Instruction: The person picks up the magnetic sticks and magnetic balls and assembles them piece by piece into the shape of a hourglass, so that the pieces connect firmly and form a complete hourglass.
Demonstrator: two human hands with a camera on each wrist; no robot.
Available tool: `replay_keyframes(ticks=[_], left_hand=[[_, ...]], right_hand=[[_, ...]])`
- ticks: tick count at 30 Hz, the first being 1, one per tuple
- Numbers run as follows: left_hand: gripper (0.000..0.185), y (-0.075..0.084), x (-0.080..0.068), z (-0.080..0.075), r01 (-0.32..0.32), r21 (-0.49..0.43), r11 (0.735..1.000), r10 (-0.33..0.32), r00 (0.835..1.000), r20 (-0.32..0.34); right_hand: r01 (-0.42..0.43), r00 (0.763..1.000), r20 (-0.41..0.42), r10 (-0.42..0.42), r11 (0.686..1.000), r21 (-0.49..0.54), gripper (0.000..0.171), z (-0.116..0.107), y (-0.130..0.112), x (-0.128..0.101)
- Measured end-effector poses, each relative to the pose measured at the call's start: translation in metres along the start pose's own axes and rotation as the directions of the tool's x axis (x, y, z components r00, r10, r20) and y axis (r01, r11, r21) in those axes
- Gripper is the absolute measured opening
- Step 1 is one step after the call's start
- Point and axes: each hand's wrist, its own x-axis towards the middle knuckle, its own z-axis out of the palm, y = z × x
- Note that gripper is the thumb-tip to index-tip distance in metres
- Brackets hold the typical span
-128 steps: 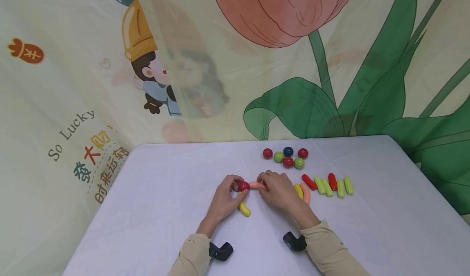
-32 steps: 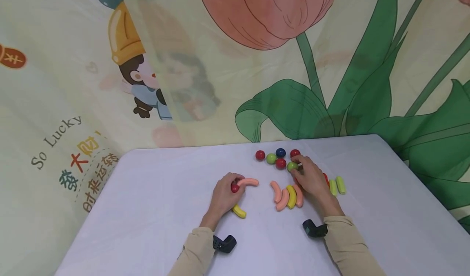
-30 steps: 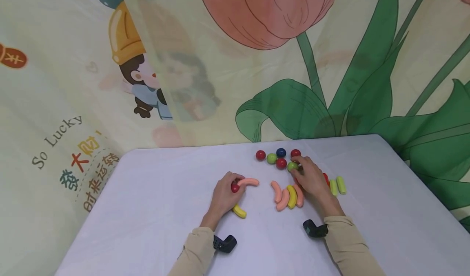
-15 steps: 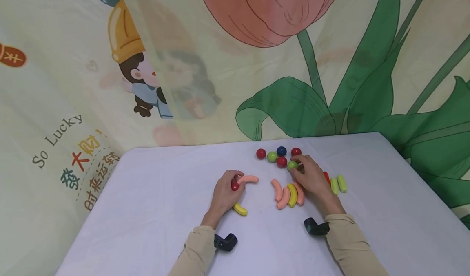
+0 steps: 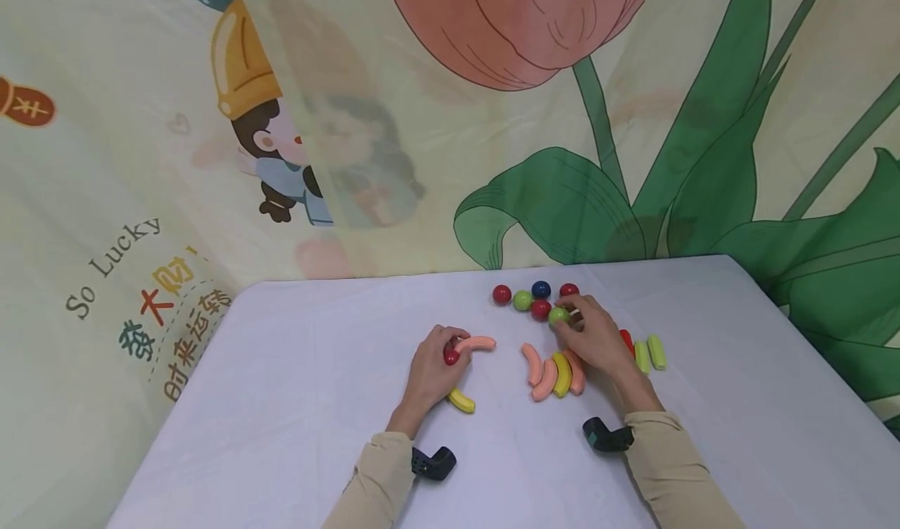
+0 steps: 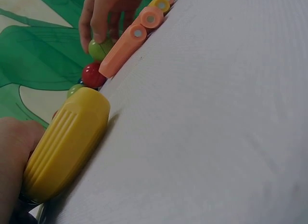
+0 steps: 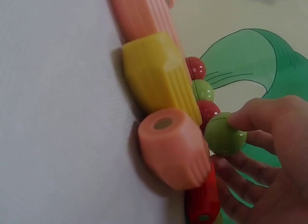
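My left hand grips a red ball left of the table's middle. A pink curved rod reaches right from that ball, and a yellow curved rod comes out below the hand; its joint with the ball is hidden. Farther right, my right hand has thumb and fingertips on a green ball, pinching it at the near edge of the ball group. In the right wrist view the thumb presses on the green ball. The left wrist view shows the yellow rod close up.
Red balls, another green ball and a blue ball lie at the back. Pink curved rods and a yellow one lie side by side. Light green rods and a red rod are partly behind the right hand.
Since the oldest frame, my right hand has left the pink rod beside the red ball, moved right and back, and taken the green ball. Over the last second both hands stay nearly still.
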Motion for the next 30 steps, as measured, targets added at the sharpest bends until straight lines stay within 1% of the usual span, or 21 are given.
replay_keyframes(ticks=[9, 15, 21, 25, 30], left_hand=[[0.020, 0.001, -0.001, -0.001, -0.001, -0.014, 1.000, 0.002, 1.000, 0.005], [0.019, 0.000, 0.000, -0.001, -0.021, -0.014, 1.000, 0.021, 1.000, -0.003], [0.018, -0.002, 0.001, 0.000, -0.042, -0.008, 0.999, 0.042, 0.999, -0.018], [0.017, -0.003, 0.001, 0.000, -0.045, -0.002, 0.999, 0.045, 0.999, -0.022], [0.019, -0.002, 0.001, -0.001, -0.030, -0.008, 1.000, 0.030, 0.999, -0.011]], right_hand=[[0.030, 0.999, 0.013, -0.030, 0.999, 0.025, 0.037, 0.001, -0.005, -0.001], [0.048, 0.999, 0.010, -0.048, 0.998, 0.028, 0.037, 0.006, -0.008, 0.000], [0.048, 0.998, 0.038, -0.049, 0.998, 0.037, 0.039, 0.009, -0.013, -0.002], [0.049, 0.998, 0.048, -0.051, 0.997, 0.051, 0.040, 0.013, -0.015, -0.002], [0.070, 0.996, 0.058, -0.074, 0.995, 0.072, 0.039, 0.017, -0.018, -0.003]])
